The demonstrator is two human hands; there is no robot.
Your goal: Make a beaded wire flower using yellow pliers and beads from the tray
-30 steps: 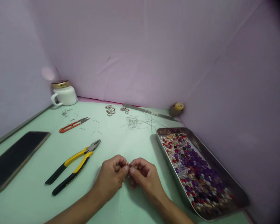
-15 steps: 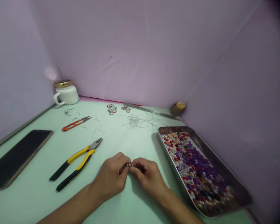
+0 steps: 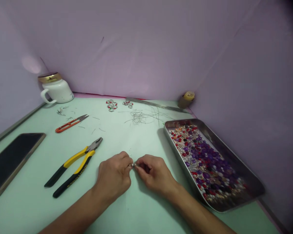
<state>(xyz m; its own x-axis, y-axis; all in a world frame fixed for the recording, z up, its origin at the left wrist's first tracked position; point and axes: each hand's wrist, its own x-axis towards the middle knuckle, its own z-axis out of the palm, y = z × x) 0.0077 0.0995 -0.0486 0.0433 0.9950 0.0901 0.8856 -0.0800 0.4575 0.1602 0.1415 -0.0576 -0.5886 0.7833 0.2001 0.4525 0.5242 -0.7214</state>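
Between my fingertips is a short row of small pearly beads (image 3: 132, 164), mostly covered by the fingers. My left hand (image 3: 114, 175) is closed in a pinch on its left end. From the other side, my right hand (image 3: 156, 172) pinches the right end with thumb and forefinger. Whether a wire runs through the beads is too small to make out. Left of my hands lie pliers (image 3: 83, 161) with yellow and black handles, jaws pointing away. A metal tray (image 3: 185, 185) of mixed purple, red, white and gold beads stands to the right.
Orange thread snips (image 3: 69, 125) and a dark phone (image 3: 13, 162) lie at left, near a white mug (image 3: 60, 91) with a gold lid. Farther back are beaded wire pieces (image 3: 111, 105), tangled thin wire (image 3: 139, 117), straight wires (image 3: 158, 105) and a brown-yellow object (image 3: 187, 99).
The camera view has shifted, so the table's things sit a little higher and mostly farther left. My fingertips have drawn slightly apart, showing the beads between them; both hands keep their pinch.
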